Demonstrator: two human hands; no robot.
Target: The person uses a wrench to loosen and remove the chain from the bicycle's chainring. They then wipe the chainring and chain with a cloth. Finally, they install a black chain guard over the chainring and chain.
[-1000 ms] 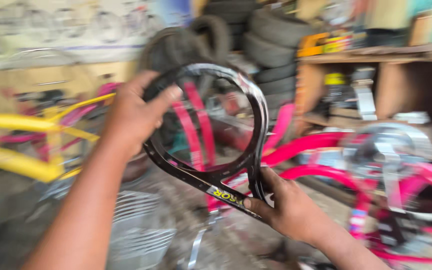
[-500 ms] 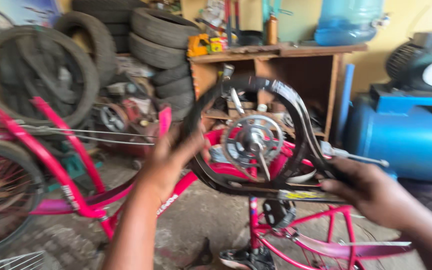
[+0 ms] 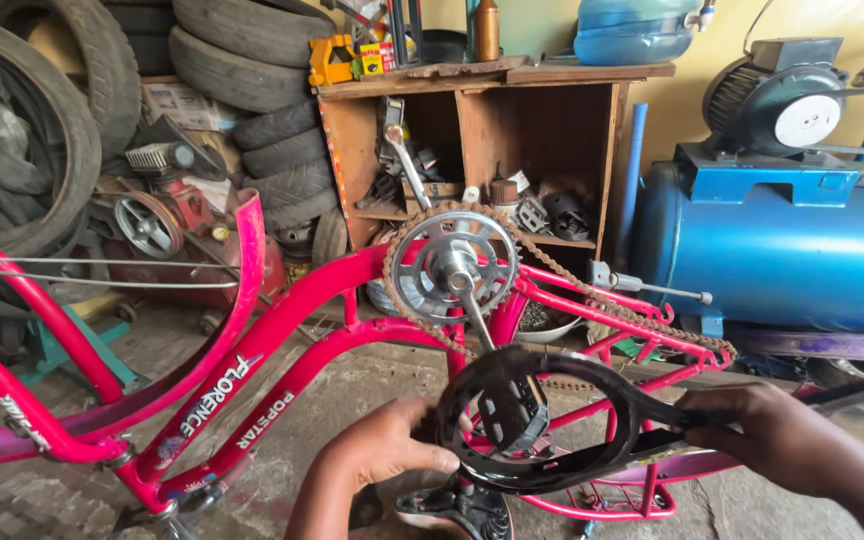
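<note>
Both hands hold a black chain guard [image 3: 552, 440], a long thin loop with a round end and a narrow tail, just below the chainring [image 3: 449, 265] of an upturned pink bicycle [image 3: 282, 340]. The left hand [image 3: 382, 455] is clamped on the round end, fingers curled over its rim; the right hand [image 3: 767, 440] is closed around the narrow tail, thumb on top. The round end sits over the black pedal [image 3: 507, 415], which shows through its opening at the end of the crank hanging down from the chainring.

The guard looks light and fairly stiff, probably thin plastic or sheet metal with a glossy, rather slick face. Being long and narrow, it would likely twist or flex if held by one end only, so a grip at each end, as here, seems the steady way. Its edges are thin, so fingers wrapped over the rim hold better than a pinch on the flat face.

A rusty chain [image 3: 602, 290] runs from the chainring to the right along the frame. Behind the chainring stands a wooden shelf [image 3: 512, 120] with small parts. To the right of the chainring is a blue air tank [image 3: 782, 250]; to its left, stacked tyres [image 3: 242, 70].
</note>
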